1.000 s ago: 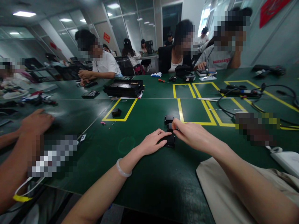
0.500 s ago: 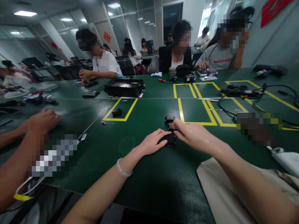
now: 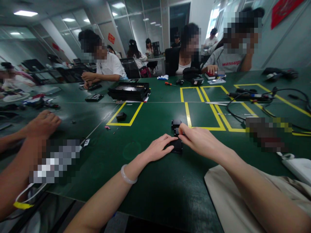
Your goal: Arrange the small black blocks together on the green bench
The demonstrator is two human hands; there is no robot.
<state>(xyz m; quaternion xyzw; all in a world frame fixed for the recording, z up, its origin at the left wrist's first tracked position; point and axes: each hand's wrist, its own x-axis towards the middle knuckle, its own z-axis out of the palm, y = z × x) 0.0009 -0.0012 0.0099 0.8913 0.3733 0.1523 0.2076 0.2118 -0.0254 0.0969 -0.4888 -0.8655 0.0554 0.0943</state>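
My left hand rests on the green table, its fingers curled over a small black box-shaped part. My right hand comes in from the right and pinches a smaller black piece just above that part. A second small black part sits a little farther back, untouched. A pale bracelet circles my left wrist.
Yellow tape rectangles mark the table. A small black block lies in the left rectangle, a black tray behind it. Cables run at the right. A neighbour's hand rests at left. Several people sit across the table.
My hands stay almost still on the black parts; my right fingers shift slightly. The neighbour's hand at left has slid a little across the table.
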